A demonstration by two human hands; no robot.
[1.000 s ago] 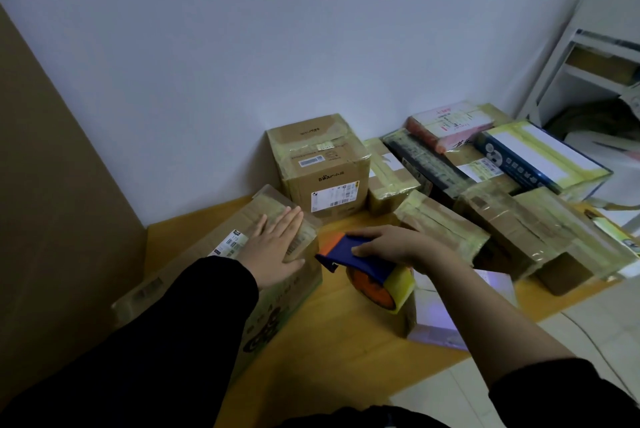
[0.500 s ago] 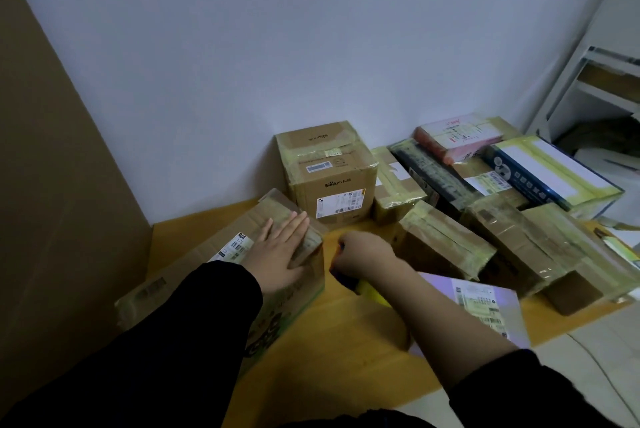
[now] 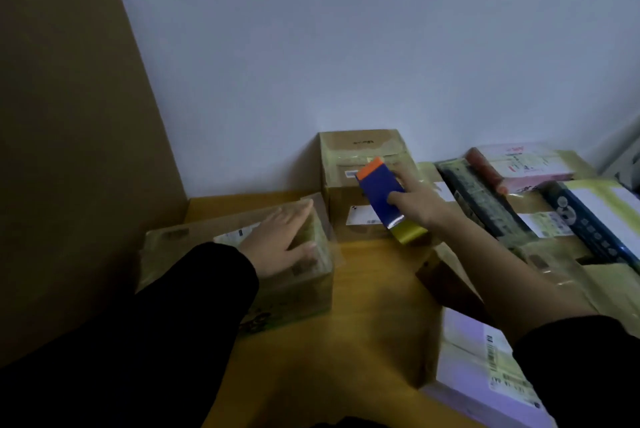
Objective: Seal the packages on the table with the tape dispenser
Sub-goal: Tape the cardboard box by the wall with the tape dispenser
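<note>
Hands: left hand (image 3: 277,240) rests flat on a taped box (image 3: 166,254); right hand (image 3: 417,200) grips the tape dispenser (image 3: 379,197).

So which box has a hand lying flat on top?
The long cardboard box at the far left. The left hand rests flat on its top; the right hand holds the tape dispenser instead.

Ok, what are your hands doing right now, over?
Left hand flat on long taped cardboard box. Right hand grips blue-and-orange tape dispenser, held up before square cardboard box. No obstacle seen between the two.
</note>
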